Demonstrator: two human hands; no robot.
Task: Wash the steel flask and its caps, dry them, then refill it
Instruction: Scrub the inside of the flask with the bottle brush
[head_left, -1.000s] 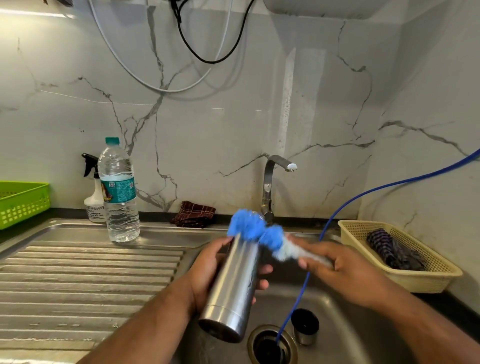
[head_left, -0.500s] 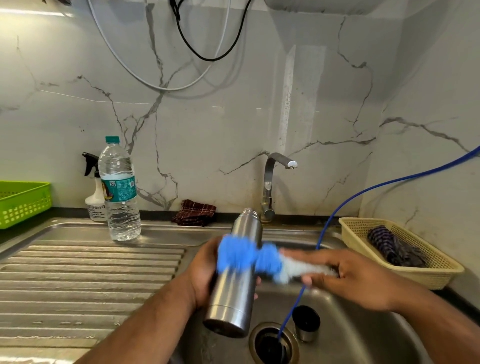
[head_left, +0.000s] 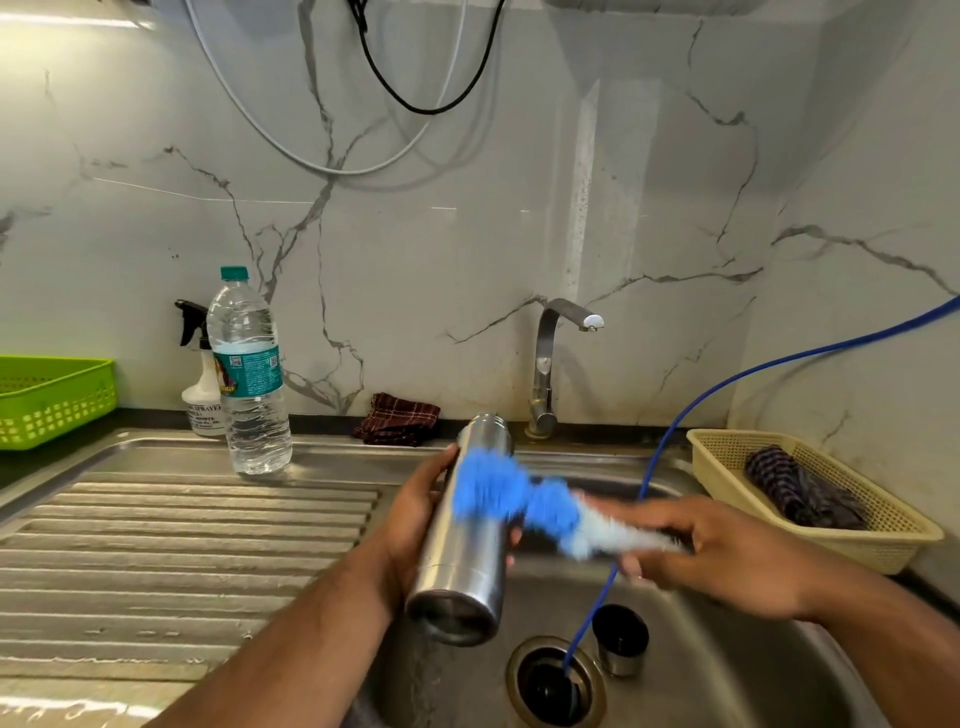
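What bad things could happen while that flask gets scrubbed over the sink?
The flask is held tilted in only the left hand while the brush rubs it, so it might slip and bang into the sink. The cap stands right beside the open drain; a falling flask could knock it over. The brush might also snag the blue hose.

Cap (head_left: 621, 647) in sink (head_left: 727, 675), beside drain (head_left: 556, 680)
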